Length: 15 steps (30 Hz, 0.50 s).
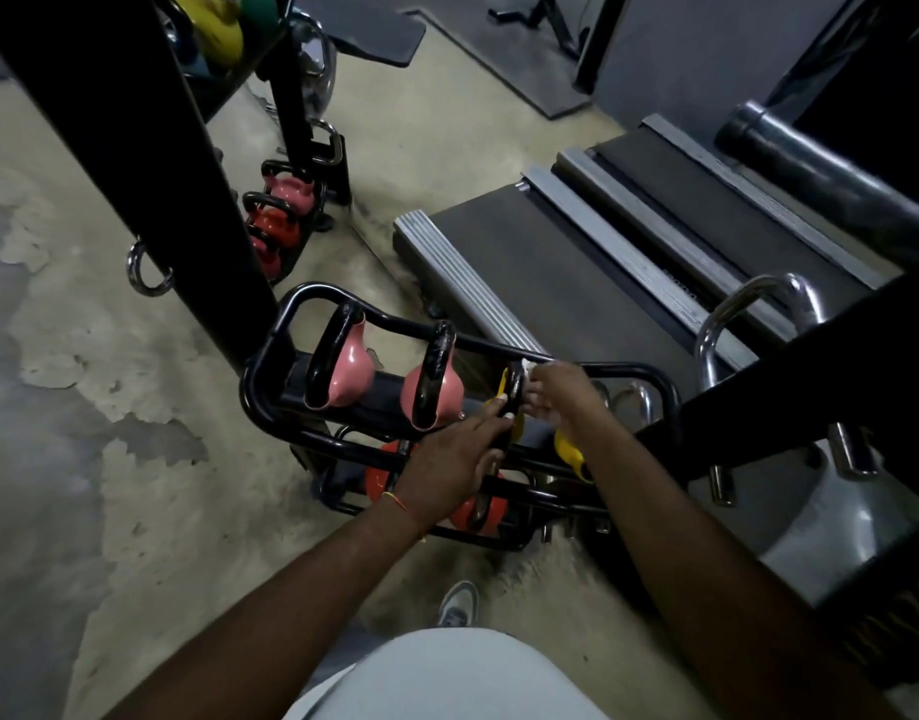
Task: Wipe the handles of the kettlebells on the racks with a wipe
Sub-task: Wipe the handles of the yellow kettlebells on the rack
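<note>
My right hand (557, 392) has its fingers curled, pinching the wipe (529, 366) against the black handle (514, 389) of a yellow kettlebell (517, 432). It stands toward the right end of the rack's (312, 294) top shelf. My left hand (455, 452) lies with its fingers straight, pressed to the near leg of that handle to steady it.

The bell should be dense and heavy, so I expect it to stay put under rubbing. The handle is stiff, smooth and likely slick once damp. The wipe is thin, soft and limp, so I would wrap it round the bar and clamp it rather than dab. To lift a bell, take the crown of the loop.

Counted on the top shelf: two pink kettlebells (345, 379) at the left and two yellow ones, the second yellow kettlebell (571, 452) partly behind my right arm. On the lower shelf I make out two orange kettlebells (384, 472); more may be hidden. The farther rack (338, 163) shows one pink and two red. One wipe.
</note>
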Each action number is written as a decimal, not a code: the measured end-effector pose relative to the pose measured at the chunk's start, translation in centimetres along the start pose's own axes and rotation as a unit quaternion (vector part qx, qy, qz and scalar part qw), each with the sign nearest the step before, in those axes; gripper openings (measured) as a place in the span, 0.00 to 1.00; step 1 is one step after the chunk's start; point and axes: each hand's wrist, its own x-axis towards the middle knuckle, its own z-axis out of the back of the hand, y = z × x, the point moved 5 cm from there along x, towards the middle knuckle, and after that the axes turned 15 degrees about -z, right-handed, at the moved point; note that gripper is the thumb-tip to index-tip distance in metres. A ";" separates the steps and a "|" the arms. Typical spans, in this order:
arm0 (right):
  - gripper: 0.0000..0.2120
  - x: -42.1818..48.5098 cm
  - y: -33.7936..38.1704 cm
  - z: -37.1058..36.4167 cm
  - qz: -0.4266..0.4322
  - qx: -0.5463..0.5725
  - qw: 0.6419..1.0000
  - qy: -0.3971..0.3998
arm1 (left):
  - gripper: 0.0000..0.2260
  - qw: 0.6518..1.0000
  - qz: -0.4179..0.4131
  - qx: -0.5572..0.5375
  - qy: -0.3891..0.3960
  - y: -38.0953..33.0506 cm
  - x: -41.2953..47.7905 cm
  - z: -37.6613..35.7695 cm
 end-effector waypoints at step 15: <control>0.05 -2.2 4.2 -0.4 0.248 -0.336 0.896 -0.153 | 0.28 0.985 0.032 0.169 0.008 -0.9 -1.9 -0.5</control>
